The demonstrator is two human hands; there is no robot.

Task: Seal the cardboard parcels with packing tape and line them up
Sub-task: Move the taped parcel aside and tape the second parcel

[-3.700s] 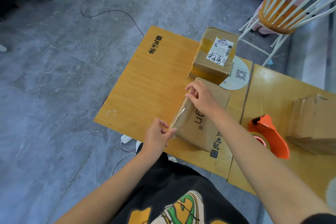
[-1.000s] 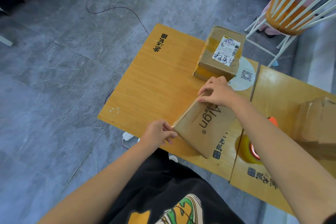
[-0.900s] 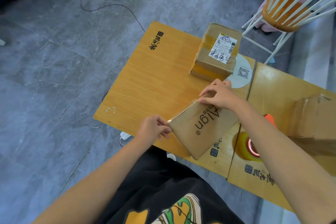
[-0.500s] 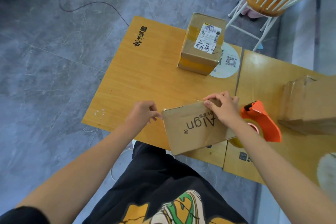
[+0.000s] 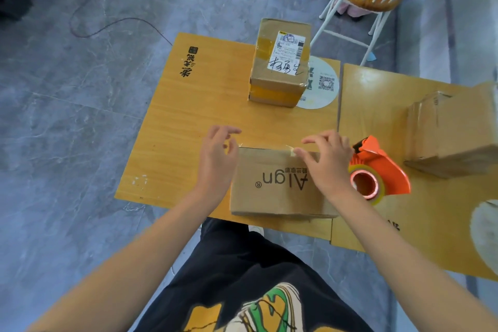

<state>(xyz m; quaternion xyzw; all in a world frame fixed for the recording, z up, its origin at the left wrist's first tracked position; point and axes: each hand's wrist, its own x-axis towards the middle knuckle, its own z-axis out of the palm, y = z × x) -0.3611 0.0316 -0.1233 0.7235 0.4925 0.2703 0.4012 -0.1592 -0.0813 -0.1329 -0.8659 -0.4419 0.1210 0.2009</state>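
Left hand and right hand loose at the Algn box, near edge of left table

Left hand is at the box's left side, fingers loosely curled, gripping nothing, contact unclear; box lies flat, print upside down to camera, tape scrap sticking up at its far edge; labelled parcel stands farther back, apart; right hand is over the box's right part, fingers spread and relaxed, one fingertip by the scrap, holding nothing; orange tape dispenser just right of it on right table; plain parcel further right
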